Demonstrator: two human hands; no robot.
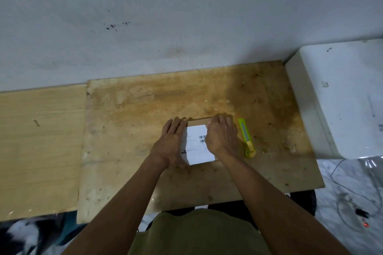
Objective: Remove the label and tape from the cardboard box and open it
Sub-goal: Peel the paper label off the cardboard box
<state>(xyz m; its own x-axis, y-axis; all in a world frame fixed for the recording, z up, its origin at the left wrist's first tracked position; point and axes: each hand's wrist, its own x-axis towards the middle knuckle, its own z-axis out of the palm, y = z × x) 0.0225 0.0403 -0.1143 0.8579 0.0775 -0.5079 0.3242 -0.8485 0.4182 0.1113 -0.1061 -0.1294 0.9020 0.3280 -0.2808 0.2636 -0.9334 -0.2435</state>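
A small brown cardboard box [198, 122] lies on the stained plywood board [145, 109]. A white label [196, 147] with barcodes covers most of its top. My left hand [172, 141] lies flat along the box's left side, fingers straight and pointing away from me. My right hand [222, 136] rests on the box's right part, with curled fingers at the label's far right corner; whether they pinch the label is hidden. No tape shows.
A yellow-green utility knife [246, 137] lies just right of the box, pointing away from me. A white appliance [339, 97] stands at the right edge. A lighter wooden panel [41, 141] adjoins on the left. The wall runs behind.
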